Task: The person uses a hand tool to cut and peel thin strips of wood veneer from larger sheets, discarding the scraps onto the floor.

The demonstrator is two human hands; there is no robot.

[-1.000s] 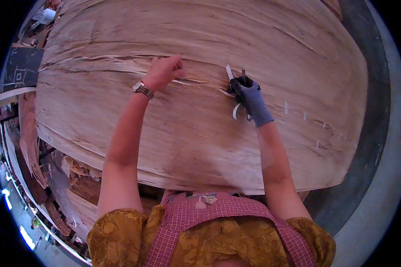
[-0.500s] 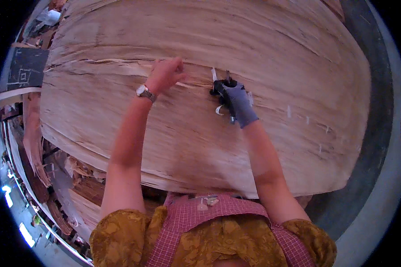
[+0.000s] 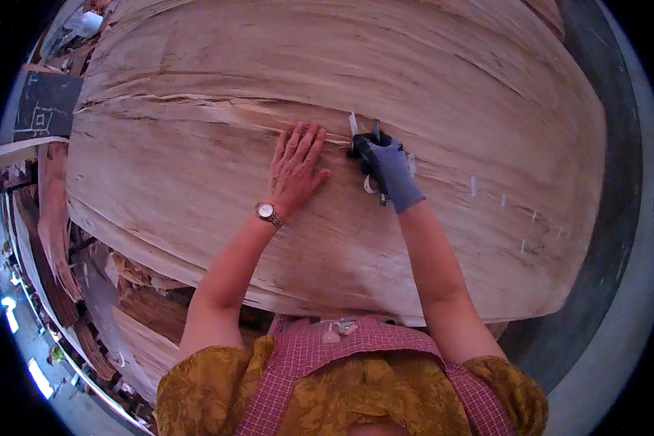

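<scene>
A large sheet of wood veneer (image 3: 196, 167), pale brown with wavy grain and long splits, spreads in front of me. My left hand (image 3: 296, 168), bare with a watch (image 3: 266, 210) at its wrist, lies with fingers stretched on the sheet, just below a split. To its right, my right hand (image 3: 391, 163) wears a grey-blue glove with dark fingers and is closed around a dark hand tool (image 3: 376, 132), mostly hidden by the glove. A curled white tape strip (image 3: 369, 185) shows below the tool. Another white strip (image 3: 353, 122) stands up beside its tip.
Several short white tape pieces (image 3: 474, 186) are on the sheet's right part. A dark board with chalk lines (image 3: 45, 106) sits at the left edge. Torn veneer scraps (image 3: 54, 218) lie at left below it. A grey floor (image 3: 610, 320) runs along the right.
My left hand has come down and right, opening from bent fingers to stretched ones on the sheet. My right hand has shifted slightly right with the tool.
</scene>
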